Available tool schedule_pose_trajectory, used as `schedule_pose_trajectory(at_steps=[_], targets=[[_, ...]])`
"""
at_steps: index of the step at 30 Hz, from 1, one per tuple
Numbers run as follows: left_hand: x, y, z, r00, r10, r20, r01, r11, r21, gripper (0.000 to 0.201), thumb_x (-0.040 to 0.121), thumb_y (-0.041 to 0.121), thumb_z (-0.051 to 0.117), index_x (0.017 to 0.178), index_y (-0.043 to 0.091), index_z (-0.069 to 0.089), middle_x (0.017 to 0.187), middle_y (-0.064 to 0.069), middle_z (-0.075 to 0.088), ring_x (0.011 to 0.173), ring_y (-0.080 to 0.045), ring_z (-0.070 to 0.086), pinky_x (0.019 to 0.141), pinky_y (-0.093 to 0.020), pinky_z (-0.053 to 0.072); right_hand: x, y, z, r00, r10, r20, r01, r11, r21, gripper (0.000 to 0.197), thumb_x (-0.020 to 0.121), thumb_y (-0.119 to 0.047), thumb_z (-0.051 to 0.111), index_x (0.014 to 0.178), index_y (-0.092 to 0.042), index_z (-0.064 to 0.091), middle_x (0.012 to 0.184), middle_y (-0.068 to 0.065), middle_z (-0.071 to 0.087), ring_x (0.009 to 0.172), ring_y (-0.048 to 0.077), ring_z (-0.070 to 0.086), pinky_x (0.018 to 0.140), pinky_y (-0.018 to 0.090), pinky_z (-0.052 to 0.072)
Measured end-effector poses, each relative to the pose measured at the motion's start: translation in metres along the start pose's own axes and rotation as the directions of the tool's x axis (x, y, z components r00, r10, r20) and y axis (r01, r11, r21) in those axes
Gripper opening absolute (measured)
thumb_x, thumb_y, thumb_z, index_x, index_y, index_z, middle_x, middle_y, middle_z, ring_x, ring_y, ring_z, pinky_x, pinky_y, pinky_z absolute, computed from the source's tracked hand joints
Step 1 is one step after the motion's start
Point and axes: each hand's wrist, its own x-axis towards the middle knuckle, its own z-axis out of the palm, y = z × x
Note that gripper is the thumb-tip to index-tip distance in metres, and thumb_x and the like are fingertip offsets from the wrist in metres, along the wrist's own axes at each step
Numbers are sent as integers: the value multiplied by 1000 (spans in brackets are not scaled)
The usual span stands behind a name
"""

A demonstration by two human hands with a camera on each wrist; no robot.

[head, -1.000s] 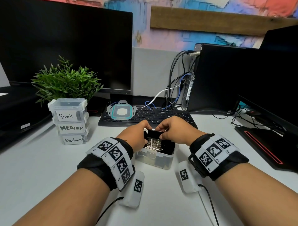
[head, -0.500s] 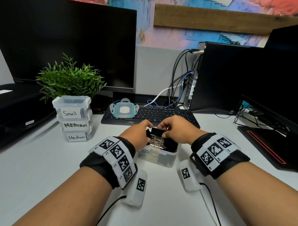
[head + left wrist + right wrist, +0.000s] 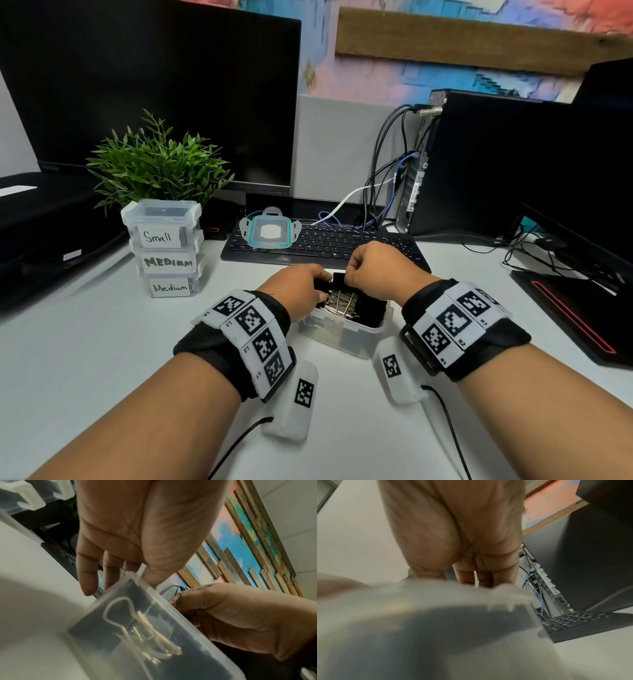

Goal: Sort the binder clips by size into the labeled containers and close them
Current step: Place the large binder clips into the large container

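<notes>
Both hands meet over the open clear container (image 3: 346,334) near the desk's (image 3: 85,342) front: the left hand (image 3: 294,291) and right hand (image 3: 373,269) pinch one black binder clip (image 3: 337,279), its long axis running left-right.

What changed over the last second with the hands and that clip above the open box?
Both hands stayed over the open container. The black binder clip pinched between the left hand and right hand seems tipped differently, its silver handles less visible. The right hand's fingers curled tighter. The labeled stack and the lid on the keyboard stayed put.
</notes>
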Motion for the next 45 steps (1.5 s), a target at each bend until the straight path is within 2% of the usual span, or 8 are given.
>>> schedule_pose_trajectory(at_steps=[10, 15, 19, 26, 32, 37, 41, 45], targets=[[0, -3, -3, 989, 16, 145, -32, 994, 109, 45, 101, 27, 39, 144, 36, 31, 127, -3, 56, 101, -15, 52, 72, -18, 38, -4, 0, -5, 999, 35, -16, -33, 987, 157, 5, 82, -12, 63, 78, -11, 60, 76, 4, 60, 63, 17, 52, 62, 29, 47], [-6, -2, -4, 985, 13, 172, -36, 991, 130, 46, 102, 33, 33, 147, 32, 24, 120, -5, 58, 99, -19, 54, 77, -22, 35, -5, -1, -6, 998, 52, 22, -53, 997, 54, 10, 85, -18, 66, 84, -12, 58, 79, 3, 58, 80, 20, 54, 68, 27, 43], [-9, -2, -3, 989, 2, 149, -19, 994, 107, 41, 98, 42, 39, 137, 29, 36, 86, 4, 57, 74, -14, 57, 65, -23, 42, -6, -5, -5, 998, 60, -1, -60, 997, -52, 17, 84, -23, 68, 84, -11, 55, 84, 5, 57, 83, 21, 54, 66, 26, 43], [-8, 4, 2, 991, -63, 117, 52, 994, 94, 42, 89, 50, 54, 115, 21, 39, 87, 4, 59, 55, -12, 59, 53, -23, 43, -12, -9, -10, 999, 11, -43, -14, 997, -71, 20, 85, -24, 68, 84, -10, 54, 82, 5, 55, 82, 21, 53, 63, 26, 40], [-6, 4, 7, 993, -115, 21, 114, 993, 19, 48, 79, 54, 65, 98, 18, 40, 81, 4, 58, 58, -16, 61, 61, -27, 48, -12, 1, -13, 993, -8, -120, 24, 991, 131, 25, 81, -20, 73, 70, -15, 51, 66, -3, 52, 69, 14, 51, 56, 22, 40], [-7, 6, 3, 993, -118, 13, 116, 988, 100, 51, 80, 52, 65, 112, 18, 45, 103, -1, 59, 85, -17, 53, 74, -28, 42, -10, 8, -13, 935, -62, -350, 192, 917, 351, 17, 78, -16, 76, 79, -18, 58, 73, -4, 56, 64, 8, 51, 59, 19, 43], [-9, 6, 1, 992, -126, 9, 125, 990, 68, 55, 80, 49, 67, 120, 18, 46, 111, -1, 57, 91, -16, 50, 79, -27, 41, -11, 8, -10, 941, -115, -317, 227, 912, 342, 24, 78, -9, 75, 97, -19, 66, 89, -2, 61, 83, 17, 60, 81, 31, 54], [-8, 5, 2, 992, -124, -1, 124, 991, 40, 57, 78, 49, 69, 120, 18, 47, 113, 0, 57, 92, -15, 49, 81, -27, 41, -18, 7, -6, 944, -225, -241, 276, 939, 206, 32, 81, -11, 72, 111, -21, 68, 102, -8, 55, 91, 6, 53, 73, 4, 38]])
